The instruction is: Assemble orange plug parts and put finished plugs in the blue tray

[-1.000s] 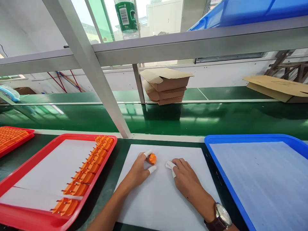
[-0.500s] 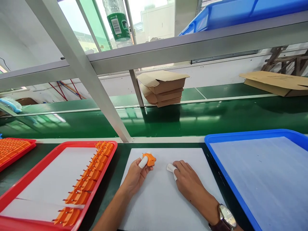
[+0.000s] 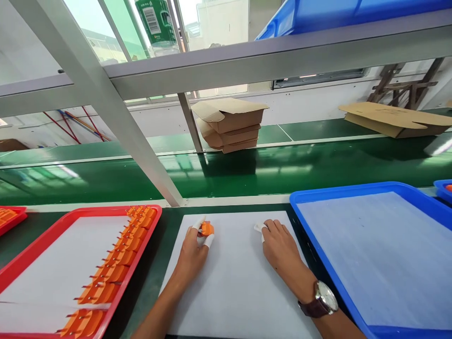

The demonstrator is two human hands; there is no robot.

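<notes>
My left hand (image 3: 192, 249) is closed on a small orange plastic part (image 3: 207, 229), held above the far left of a white mat (image 3: 233, 292). White finger covers sit on its thumb and forefinger, and a bit of metal shows beside the part. Over the mat's right side is my right hand (image 3: 279, 242), back up, with its fingers curled and white covers on the fingertips. Whatever may be between those fingers is hidden. A red tray (image 3: 76, 214) to the left carries a slanting row of similar orange parts (image 3: 125, 258) with metal pins poking out.
A blue tray (image 3: 298, 200) lined with a pale sheet lies right of the mat. Behind the bench runs a glossy green surface (image 3: 226, 181) with folded cardboard boxes (image 3: 240, 125) beyond it. A grey metal frame (image 3: 134, 146) slants down to the bench at left.
My left hand has turned over, back upward, and moved slightly left with the orange part. My right hand has shifted a little right. The camera view has swung rightward.
</notes>
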